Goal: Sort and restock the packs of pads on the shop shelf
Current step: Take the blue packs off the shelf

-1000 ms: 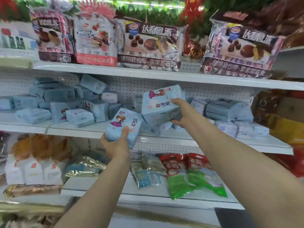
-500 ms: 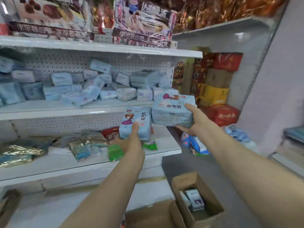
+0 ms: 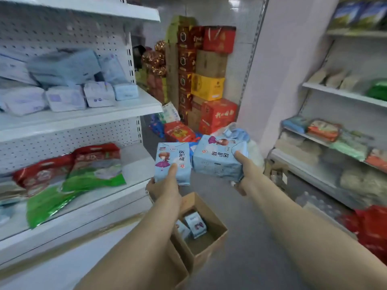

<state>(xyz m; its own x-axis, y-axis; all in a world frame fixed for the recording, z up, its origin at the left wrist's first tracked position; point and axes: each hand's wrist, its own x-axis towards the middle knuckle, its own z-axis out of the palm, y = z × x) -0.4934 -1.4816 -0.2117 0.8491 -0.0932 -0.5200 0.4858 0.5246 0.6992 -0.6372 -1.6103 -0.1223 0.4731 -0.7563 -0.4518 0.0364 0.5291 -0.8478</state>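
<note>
Item 1, left hand [image 3: 165,186]: I read the thumb laid flat up the front of an upright pale-blue pack [image 3: 170,155]. The other fingers are wrapped behind its lower edge and mostly hidden, so the hand is clamped on it. The pack's printed face, with a cartoon girl, is turned toward me.

Item 2, right hand [image 3: 246,170]: the thumb presses on the upper face of a second blue pack [image 3: 215,159] and the remaining fingers curl under its right end, so this one is gripped too. It lies on its side with the print rotated. Its left end is just beside the first pack's top right corner; I cannot tell whether they touch.

Item 3: both packs are held in the air, off the right end of the shelving and above the aisle floor.

Item 4, cardboard box [image 3: 210,255]: open, on the floor below the left hand, with two small blue packs [image 3: 194,225] lying at its bottom.

Item 5, middle shelf [image 3: 88,117]: white and pale-blue packs of pads [image 3: 66,97] stand in a row near its front edge, up to the right corner. Larger blue ones are heaped behind.

Item 6, lower shelf [image 3: 136,164]: red-and-green bags [image 3: 92,166] lying flat toward the front edge.

Item 7: stacked cartons [image 3: 209,84] stand against the back wall. A second shelf unit [image 3: 343,94] is on the right, its contents blurred.
</note>
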